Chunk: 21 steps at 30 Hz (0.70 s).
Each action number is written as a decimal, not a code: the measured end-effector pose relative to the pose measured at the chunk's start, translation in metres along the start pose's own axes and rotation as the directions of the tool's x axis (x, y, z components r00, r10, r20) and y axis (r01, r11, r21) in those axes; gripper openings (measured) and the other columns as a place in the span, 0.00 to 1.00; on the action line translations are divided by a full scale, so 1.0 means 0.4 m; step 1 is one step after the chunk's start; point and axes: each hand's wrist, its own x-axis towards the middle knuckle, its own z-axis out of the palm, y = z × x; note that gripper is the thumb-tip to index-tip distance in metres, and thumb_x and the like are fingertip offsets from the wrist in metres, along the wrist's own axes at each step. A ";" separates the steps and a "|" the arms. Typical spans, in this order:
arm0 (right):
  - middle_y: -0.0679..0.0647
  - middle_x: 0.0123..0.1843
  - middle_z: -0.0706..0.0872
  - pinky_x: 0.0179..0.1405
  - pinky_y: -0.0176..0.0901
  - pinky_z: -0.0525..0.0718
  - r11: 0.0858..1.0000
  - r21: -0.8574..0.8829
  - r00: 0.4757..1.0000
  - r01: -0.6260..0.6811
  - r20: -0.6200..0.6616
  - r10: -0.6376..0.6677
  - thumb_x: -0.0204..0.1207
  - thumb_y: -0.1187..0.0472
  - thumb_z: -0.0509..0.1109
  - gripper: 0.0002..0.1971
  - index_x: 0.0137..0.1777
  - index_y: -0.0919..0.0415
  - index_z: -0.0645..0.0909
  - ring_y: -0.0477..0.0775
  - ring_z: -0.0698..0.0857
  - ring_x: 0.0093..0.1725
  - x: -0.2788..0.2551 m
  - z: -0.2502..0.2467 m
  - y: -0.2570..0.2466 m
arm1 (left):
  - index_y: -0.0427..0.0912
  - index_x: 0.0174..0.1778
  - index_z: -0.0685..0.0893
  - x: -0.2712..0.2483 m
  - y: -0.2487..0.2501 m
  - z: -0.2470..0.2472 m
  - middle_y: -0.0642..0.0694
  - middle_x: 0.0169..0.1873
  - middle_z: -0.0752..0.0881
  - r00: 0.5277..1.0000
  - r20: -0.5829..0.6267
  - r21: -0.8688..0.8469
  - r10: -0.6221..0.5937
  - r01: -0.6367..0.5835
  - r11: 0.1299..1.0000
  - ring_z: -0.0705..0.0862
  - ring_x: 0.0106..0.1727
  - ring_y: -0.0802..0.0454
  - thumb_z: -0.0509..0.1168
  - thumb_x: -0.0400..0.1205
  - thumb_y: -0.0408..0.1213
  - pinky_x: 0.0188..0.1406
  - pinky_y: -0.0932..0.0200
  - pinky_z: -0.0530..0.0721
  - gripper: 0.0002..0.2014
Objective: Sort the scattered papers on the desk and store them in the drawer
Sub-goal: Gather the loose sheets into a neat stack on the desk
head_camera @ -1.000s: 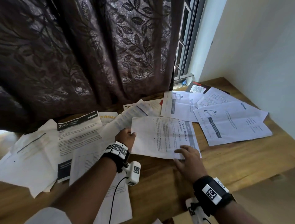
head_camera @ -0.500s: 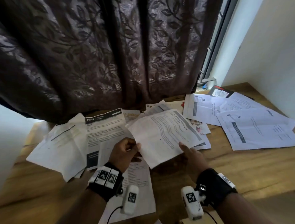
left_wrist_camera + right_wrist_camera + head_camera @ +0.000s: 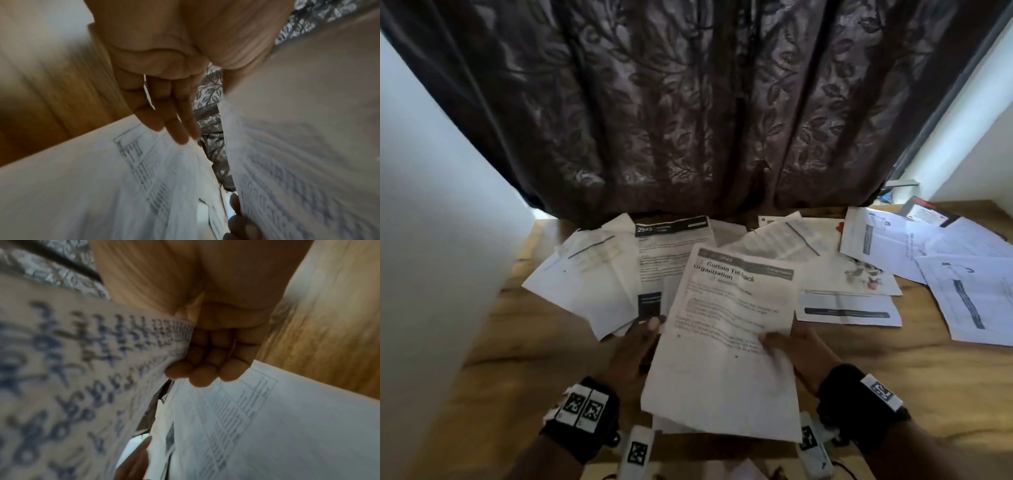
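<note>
I hold a printed sheet headed "Curtain Tie back Organization" (image 3: 726, 329) above the wooden desk (image 3: 517, 359), between both hands. My right hand (image 3: 787, 346) grips its right edge, thumb on top and fingers (image 3: 205, 374) curled beneath. At the sheet's left edge, my left hand (image 3: 637, 346) has its thumb against the paper. Its fingers (image 3: 174, 116) are straight below the sheet (image 3: 298, 146), with a gap between. A sheet with a printed table (image 3: 102, 178) lies on the desk under my hands. Several more papers (image 3: 619, 274) are spread across the desk behind. No drawer is in view.
A dark patterned curtain (image 3: 688, 120) hangs along the desk's back edge. A white wall (image 3: 431, 205) closes the left side and another stands at the right. A dark booklet with red (image 3: 928, 214) lies at the back right among overlapping sheets (image 3: 962, 291).
The sheet has come up off the desk, turned upright and moved nearer to me. My right hand went from pressing its lower edge to gripping it. My left fingers have straightened.
</note>
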 end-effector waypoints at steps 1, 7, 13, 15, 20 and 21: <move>0.60 0.59 0.92 0.67 0.62 0.85 0.998 -0.059 1.000 0.004 0.027 -0.002 0.79 0.71 0.73 0.13 0.62 0.67 0.88 0.63 0.91 0.59 0.009 0.015 0.016 | 0.47 0.60 0.87 -0.007 0.004 -0.005 0.47 0.57 0.88 0.997 0.064 0.082 0.048 -0.053 0.995 0.84 0.66 0.44 0.81 0.57 0.64 0.63 0.51 0.84 0.38; 0.57 0.49 0.94 0.46 0.71 0.91 0.922 -0.387 0.978 0.010 -0.186 -0.089 0.77 0.62 0.77 0.07 0.54 0.59 0.88 0.64 0.93 0.47 0.066 0.033 0.088 | 0.43 0.61 0.82 -0.009 -0.064 -0.049 0.47 0.55 0.90 0.981 -0.008 0.540 0.196 -0.160 0.827 0.89 0.56 0.51 0.75 0.77 0.40 0.49 0.60 0.88 0.18; 0.50 0.48 0.94 0.55 0.62 0.90 0.870 -0.493 0.947 0.019 -0.270 -0.174 0.76 0.60 0.77 0.07 0.49 0.47 0.85 0.55 0.92 0.49 0.089 0.040 0.085 | 0.53 0.58 0.80 -0.004 -0.084 -0.068 0.57 0.50 0.90 0.987 0.009 0.691 0.160 -0.121 0.713 0.88 0.50 0.64 0.77 0.75 0.44 0.52 0.58 0.89 0.18; 0.48 0.47 0.93 0.54 0.61 0.91 0.838 -0.546 0.941 0.025 -0.270 -0.204 0.72 0.53 0.77 0.08 0.50 0.45 0.85 0.53 0.92 0.48 0.119 0.028 0.100 | 0.54 0.61 0.79 0.006 -0.090 -0.073 0.59 0.51 0.88 0.990 0.000 0.733 0.139 -0.095 0.674 0.86 0.53 0.64 0.76 0.76 0.44 0.57 0.56 0.88 0.19; 0.49 0.49 0.91 0.54 0.58 0.90 0.749 -0.662 0.927 0.003 -0.279 -0.250 0.76 0.55 0.75 0.13 0.60 0.49 0.83 0.53 0.90 0.49 0.138 0.037 0.091 | 0.58 0.69 0.74 0.017 -0.103 -0.084 0.60 0.63 0.82 0.984 0.049 0.842 0.170 -0.132 0.523 0.81 0.64 0.59 0.76 0.74 0.48 0.64 0.51 0.84 0.29; 0.50 0.50 0.91 0.54 0.57 0.90 0.734 -0.679 0.923 0.001 -0.283 -0.262 0.78 0.56 0.74 0.13 0.62 0.51 0.83 0.53 0.89 0.49 0.131 0.046 0.077 | 0.59 0.72 0.72 0.019 -0.108 -0.088 0.59 0.66 0.80 0.984 0.067 0.860 0.165 -0.141 0.491 0.80 0.66 0.57 0.76 0.73 0.48 0.66 0.49 0.84 0.32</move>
